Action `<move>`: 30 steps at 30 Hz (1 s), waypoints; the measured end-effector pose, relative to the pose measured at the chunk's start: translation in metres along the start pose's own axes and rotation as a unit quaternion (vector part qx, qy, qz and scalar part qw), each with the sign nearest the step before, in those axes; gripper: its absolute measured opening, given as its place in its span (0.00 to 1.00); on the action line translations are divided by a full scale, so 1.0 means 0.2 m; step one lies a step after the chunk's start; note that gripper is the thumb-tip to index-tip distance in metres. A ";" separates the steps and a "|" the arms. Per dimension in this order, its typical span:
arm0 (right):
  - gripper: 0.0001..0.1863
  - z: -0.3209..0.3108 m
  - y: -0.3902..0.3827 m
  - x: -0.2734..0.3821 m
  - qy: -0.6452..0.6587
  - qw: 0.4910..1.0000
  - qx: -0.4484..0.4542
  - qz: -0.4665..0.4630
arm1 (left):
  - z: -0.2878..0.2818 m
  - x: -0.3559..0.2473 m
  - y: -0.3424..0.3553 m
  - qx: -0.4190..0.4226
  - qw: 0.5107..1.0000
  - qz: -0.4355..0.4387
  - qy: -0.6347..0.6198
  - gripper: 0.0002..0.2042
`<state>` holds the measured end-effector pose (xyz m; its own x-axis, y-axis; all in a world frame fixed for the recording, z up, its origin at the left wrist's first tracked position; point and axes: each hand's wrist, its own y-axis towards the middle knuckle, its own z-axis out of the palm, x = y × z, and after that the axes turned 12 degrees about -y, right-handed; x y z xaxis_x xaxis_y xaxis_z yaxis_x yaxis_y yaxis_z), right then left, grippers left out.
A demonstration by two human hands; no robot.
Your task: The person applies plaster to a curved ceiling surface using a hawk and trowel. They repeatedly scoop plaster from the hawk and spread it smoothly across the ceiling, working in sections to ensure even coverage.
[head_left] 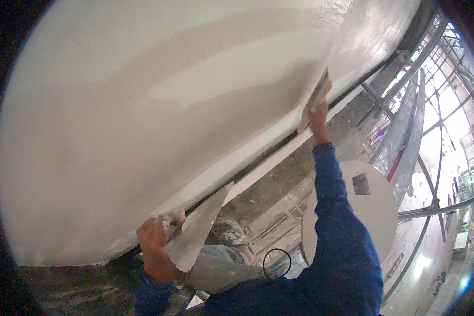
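Observation:
A broad white wall [142,116] with smooth, partly damp-looking coating fills the upper left. Up along its right part, my right hand [317,120] is closed on a plastering trowel [325,89], whose long blade lies against or very close to the surface. Low at the wall's bottom edge, my left hand [160,239] grips a wide, flat, pale grey metal blade [203,224]; its handle is hidden by the fingers. That blade tilts up and away from the wall, with its far corner near the dark gap under the wall.
Below the wall runs a rough concrete ledge [287,166]. A round pale board [374,221] with a square hole lies beneath my right arm. Scaffold poles [432,210] and long metal planks [405,126] stand at the right. A thin black ring [277,263] shows near my body.

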<state>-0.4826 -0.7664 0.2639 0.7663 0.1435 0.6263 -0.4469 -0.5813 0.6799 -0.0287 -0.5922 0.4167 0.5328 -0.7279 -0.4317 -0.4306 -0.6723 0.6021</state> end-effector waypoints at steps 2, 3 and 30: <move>0.21 -0.05 0.17 0.05 0.106 0.993 0.045 0.033 | -0.02 -0.01 0.00 -0.016 1.000 0.000 0.007 0.11; 0.21 -0.06 0.23 0.02 0.147 0.984 0.074 0.061 | -0.02 -0.02 0.00 -0.021 1.000 0.000 0.018 0.11; 0.26 0.47 -1.32 1.18 0.091 0.972 0.198 -0.093 | 0.01 -0.11 -0.06 0.227 0.971 0.062 0.052 0.22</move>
<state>-0.1400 -0.6541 0.1955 0.7066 0.3930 0.5884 -0.0689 -0.7894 0.6100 -0.0361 -0.5675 0.4181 0.5166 -0.8054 -0.2907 -0.7601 -0.5877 0.2773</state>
